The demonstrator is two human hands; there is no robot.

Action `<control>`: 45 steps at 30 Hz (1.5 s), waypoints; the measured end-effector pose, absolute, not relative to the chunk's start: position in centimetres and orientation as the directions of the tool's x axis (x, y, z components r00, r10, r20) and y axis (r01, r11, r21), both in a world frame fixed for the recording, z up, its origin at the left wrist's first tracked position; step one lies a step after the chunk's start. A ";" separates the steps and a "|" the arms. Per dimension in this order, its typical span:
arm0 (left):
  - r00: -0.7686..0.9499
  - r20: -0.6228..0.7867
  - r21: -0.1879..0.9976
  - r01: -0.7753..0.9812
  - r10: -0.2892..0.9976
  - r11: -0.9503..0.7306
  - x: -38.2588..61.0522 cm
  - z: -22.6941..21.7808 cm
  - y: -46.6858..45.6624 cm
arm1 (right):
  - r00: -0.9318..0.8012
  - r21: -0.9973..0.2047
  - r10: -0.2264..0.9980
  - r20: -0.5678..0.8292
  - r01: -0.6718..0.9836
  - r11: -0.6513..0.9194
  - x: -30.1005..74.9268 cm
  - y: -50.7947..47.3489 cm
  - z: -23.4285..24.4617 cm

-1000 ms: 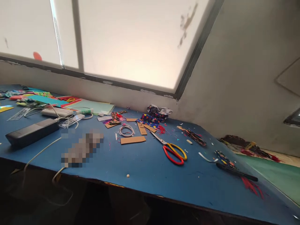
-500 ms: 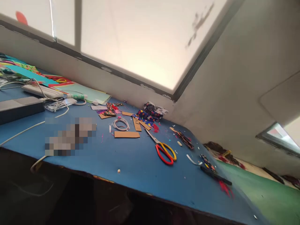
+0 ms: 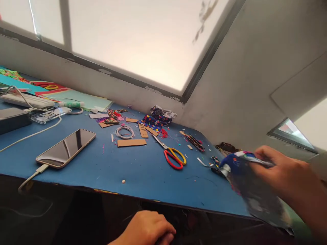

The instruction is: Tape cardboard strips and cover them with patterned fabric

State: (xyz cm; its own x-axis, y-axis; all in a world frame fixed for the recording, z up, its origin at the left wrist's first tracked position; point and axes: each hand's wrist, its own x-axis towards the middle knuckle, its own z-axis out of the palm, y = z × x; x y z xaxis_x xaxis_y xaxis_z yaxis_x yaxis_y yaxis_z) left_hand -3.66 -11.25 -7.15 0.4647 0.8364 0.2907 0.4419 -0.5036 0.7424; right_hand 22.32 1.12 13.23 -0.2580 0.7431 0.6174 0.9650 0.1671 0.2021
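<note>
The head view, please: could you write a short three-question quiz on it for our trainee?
1. True or false: the scissors lie on the blue table.
2. What does the right hand hold? A) patterned fabric B) a ruler C) a cup
3. Which device lies screen up with a cable plugged into it?

Key:
1. True
2. A
3. The phone; the left hand is below the table edge.
</note>
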 end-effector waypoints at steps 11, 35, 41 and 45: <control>0.075 0.755 0.334 0.811 0.651 -0.480 -9.0 0.6 -8.1 | -0.796 0.181 0.512 0.324 0.583 0.792 4.9 -4.6 7.9; 0.132 0.751 0.271 0.832 0.647 -0.484 -7.3 1.0 -12.4 | -0.656 -0.187 0.702 0.278 0.680 0.709 10.7 -5.2 7.6; -0.059 0.660 0.585 0.665 0.749 -0.464 -11.2 5.3 -13.2 | -0.625 -0.450 0.757 0.189 0.630 0.633 15.1 -1.3 7.5; -0.240 0.550 0.762 0.535 0.800 -0.364 -12.9 7.7 -13.0 | -0.566 -0.706 0.792 0.229 0.464 0.536 17.0 0.8 8.0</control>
